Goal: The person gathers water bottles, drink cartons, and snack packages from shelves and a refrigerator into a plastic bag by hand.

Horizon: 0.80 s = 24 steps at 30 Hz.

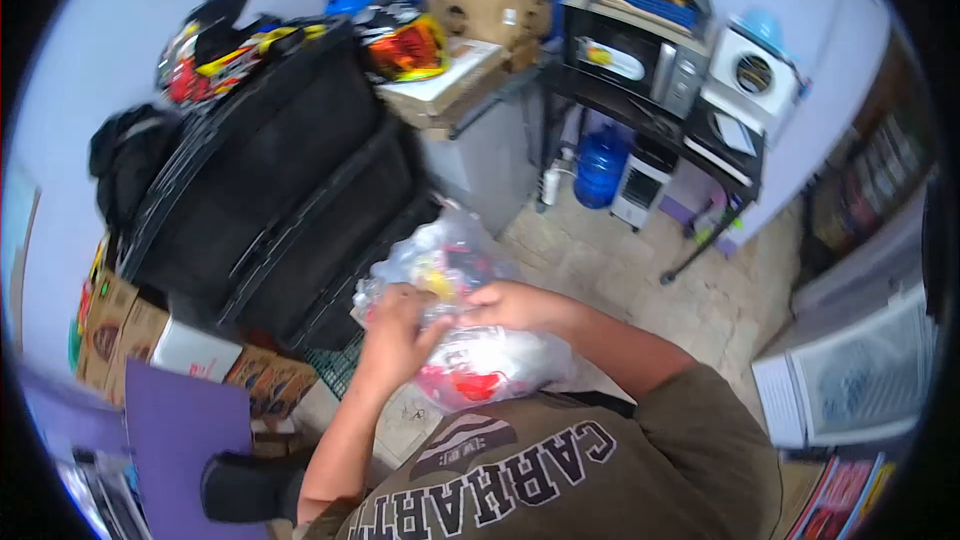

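Observation:
A clear plastic bag (500,350) hangs or rests in front of my torso, bulging with white, red and yellow things whose kinds I cannot make out. My left hand (398,322) is closed on its crumpled plastic on the left side. From the right, my right hand (508,306) grips the gathered plastic near the middle, fingers bent inward. The two hands are close together, with bunched film between them. Part of the bag spreads upward beyond the hands, and its underside is hidden.
A black sofa-like seat (290,180) stands at left, with helmets (405,40) behind it. Cardboard boxes (490,0) are stacked at the back. A microwave (630,60) sits on a black table, a blue water jug (602,170) below. A purple panel (190,440) is lower left.

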Motion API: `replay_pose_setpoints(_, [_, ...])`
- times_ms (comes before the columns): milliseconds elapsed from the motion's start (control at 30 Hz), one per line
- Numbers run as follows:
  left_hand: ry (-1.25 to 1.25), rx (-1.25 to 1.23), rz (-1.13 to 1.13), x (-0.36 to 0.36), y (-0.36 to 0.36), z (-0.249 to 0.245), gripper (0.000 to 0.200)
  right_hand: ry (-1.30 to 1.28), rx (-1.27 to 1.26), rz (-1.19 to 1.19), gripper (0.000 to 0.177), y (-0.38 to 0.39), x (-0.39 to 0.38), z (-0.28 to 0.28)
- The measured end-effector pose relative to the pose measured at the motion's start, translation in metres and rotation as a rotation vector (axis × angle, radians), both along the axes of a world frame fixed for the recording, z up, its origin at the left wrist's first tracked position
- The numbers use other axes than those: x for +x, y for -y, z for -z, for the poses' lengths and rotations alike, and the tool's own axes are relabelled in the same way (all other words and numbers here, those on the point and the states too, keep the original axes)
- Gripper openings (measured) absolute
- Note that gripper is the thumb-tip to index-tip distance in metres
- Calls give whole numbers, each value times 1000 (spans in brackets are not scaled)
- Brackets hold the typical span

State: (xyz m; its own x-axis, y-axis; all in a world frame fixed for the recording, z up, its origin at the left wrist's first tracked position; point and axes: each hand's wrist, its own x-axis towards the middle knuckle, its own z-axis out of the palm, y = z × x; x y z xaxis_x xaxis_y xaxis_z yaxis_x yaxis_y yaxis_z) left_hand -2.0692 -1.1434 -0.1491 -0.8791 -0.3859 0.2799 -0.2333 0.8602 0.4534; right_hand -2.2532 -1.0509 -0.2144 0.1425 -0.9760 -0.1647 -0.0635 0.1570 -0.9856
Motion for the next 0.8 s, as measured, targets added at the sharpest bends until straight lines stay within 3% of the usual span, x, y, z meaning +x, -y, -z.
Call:
replay_pose_setpoints(100, [-62,56,-18,2,-9,7,44,50,17,-26,28,-5,-4,1])
replay_pose_setpoints(200, [-31,-14,20,5,-9,11,33,12,16,-104,28,-1,-7,-2])
replay_pose_setpoints(333, [73,67,-103,6,-10,27,29,26,112,-224,28,5,-6,-11])
replay_pose_setpoints(400, [106,363,-136,7,-10,29,33,28,117,-230,28,10,-5,-11])
replay_pose_setpoints(533, [84,563,-231,12,-4,37,38,53,145,-139,25,13,11,-4])
replay_pose_setpoints(600, [79,707,-267,17,1,41,40,-682,-576,380,24,6,32,-17])
replay_pose_setpoints(633, [51,705,-298,19,1,41,40,-682,-596,343,24,5,33,-22])
replay_pose_setpoints(700, [58,749,-368,22,-2,41,41,-917,-838,175,28,7,35,-27])
replay_pose_setpoints(800, [1,743,-344,35,-11,39,43,-824,-766,-88,32,17,31,-10])
